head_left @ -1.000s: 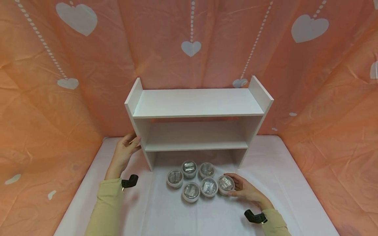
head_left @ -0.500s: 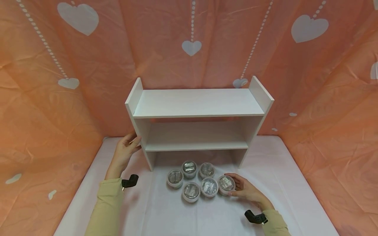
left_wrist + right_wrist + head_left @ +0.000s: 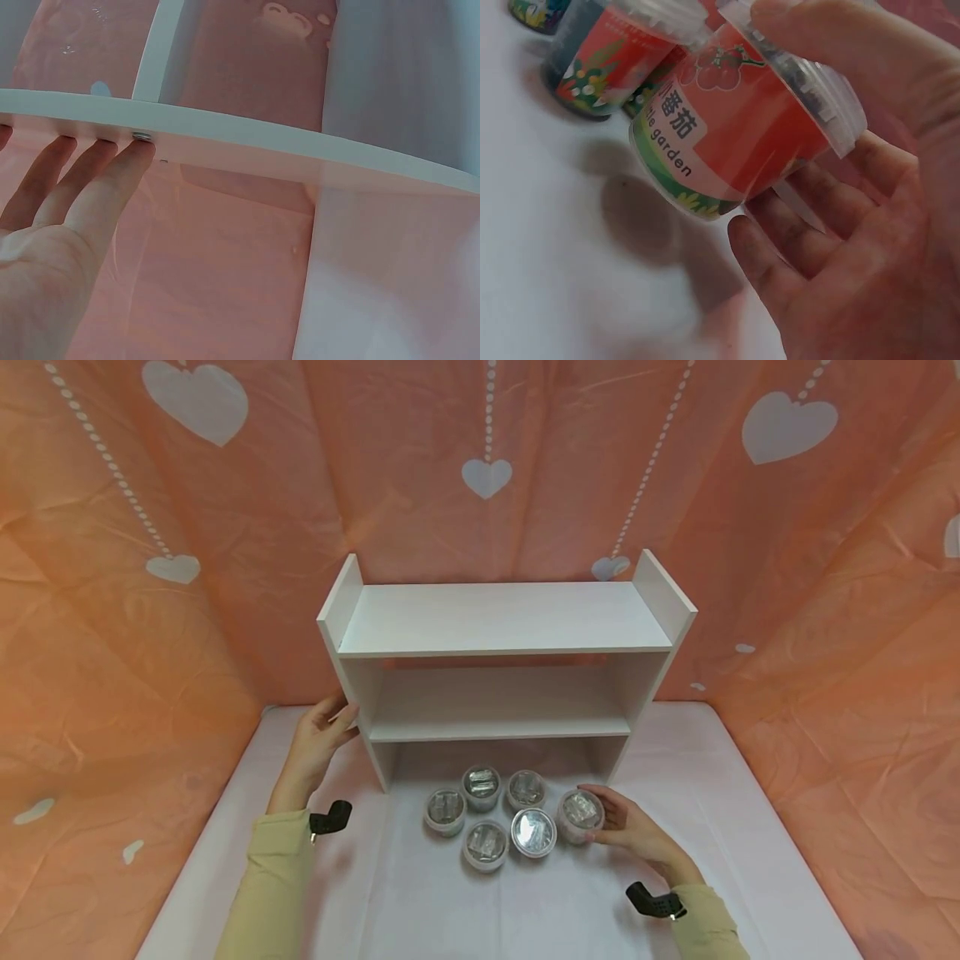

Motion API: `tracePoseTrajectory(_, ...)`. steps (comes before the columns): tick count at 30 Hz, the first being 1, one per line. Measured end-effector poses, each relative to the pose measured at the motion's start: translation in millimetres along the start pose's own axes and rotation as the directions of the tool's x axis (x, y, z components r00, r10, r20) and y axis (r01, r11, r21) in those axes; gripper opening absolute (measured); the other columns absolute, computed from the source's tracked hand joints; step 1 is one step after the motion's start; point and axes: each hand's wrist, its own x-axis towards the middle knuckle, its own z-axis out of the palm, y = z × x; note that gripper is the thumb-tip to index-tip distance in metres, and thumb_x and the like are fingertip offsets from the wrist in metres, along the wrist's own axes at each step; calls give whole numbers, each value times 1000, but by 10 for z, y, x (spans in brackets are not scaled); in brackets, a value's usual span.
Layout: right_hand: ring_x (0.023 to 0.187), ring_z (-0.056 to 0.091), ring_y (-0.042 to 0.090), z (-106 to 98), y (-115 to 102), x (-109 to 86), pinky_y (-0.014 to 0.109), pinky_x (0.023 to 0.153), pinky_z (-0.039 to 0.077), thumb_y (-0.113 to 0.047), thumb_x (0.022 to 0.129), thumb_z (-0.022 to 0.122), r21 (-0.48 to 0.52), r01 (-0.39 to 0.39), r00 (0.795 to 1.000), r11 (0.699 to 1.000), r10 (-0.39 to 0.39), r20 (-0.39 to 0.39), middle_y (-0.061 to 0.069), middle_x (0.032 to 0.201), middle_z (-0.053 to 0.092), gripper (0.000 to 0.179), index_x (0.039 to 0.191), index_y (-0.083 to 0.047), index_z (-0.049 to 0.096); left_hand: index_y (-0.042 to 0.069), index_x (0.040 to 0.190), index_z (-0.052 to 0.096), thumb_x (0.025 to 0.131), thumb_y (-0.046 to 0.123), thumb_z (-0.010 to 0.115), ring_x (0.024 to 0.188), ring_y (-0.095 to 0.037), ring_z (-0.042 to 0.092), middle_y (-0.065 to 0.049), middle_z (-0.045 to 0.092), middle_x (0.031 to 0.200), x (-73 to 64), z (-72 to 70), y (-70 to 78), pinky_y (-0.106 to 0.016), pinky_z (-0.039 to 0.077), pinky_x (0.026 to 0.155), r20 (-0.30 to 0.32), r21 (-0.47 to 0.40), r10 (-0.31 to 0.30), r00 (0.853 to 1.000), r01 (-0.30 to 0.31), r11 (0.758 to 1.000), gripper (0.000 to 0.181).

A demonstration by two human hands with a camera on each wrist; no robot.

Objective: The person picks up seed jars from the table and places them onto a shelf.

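Note:
My right hand grips a small lidded plastic tub at the right of a group of similar tubs. In the right wrist view this tub has a red label with tomatoes and "garden" on it, and a shadow lies under it, so it is off the table. My left hand rests its fingers against the left side panel of a white shelf unit. From the left wrist view, the fingers are fairly straight and touch the panel.
Several other lidded tubs stand on the white table before the shelf, beside the held one. An orange curtain with white hearts hangs behind and at both sides.
My right hand has lifted the tub off the table and shifted it slightly right and away, apart from its neighbour. The left hand stays against the shelf panel.

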Motion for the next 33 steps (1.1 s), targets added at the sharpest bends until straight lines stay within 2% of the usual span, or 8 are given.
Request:
tracePoseTrajectory(7,118,51,13,-38,-78,29,23,94,44,11,82,68,2,76,997,997,-76,11,26,133,47,69,140,15,30,1,146,37,98,18,56,122,-20,48,-17,38,146,2,3,-2,-24,49,88,-4,-13,-11,1000,11,1000,54)
tracePoseTrajectory(14,114,53,15,-43,-224,39,25,91,45,9,83,67,-3,73,997,997,-73,1,16,131,51,66,140,11,33,1,146,37,98,18,57,121,-21,48,-18,38,146,3,10,6,-24,49,88,-9,-7,-6,1000,6,1000,55)
tracePoseTrajectory(18,115,52,16,-36,-314,56,26,92,45,8,84,67,-13,53,999,999,-53,-4,19,133,49,67,142,8,34,1,146,36,98,18,57,122,-22,48,-19,37,146,3,10,13,-25,49,88,-9,-5,-4,1000,4,1000,55)
tracePoseTrajectory(24,117,52,17,-33,-469,116,26,93,45,3,83,70,-83,14,1000,996,-15,-11,23,134,47,67,142,2,38,-1,146,35,98,18,56,122,-22,48,-20,37,145,1,12,19,-25,49,88,-13,1,-17,1000,17,1000,55)
tracePoseTrajectory(33,118,51,18,-75,-699,260,26,95,44,6,84,69,-152,59,998,987,-57,21,22,134,47,67,143,0,37,0,147,34,98,20,57,127,-30,42,-20,35,147,7,6,17,-27,49,89,-9,18,-22,1000,22,1000,57)
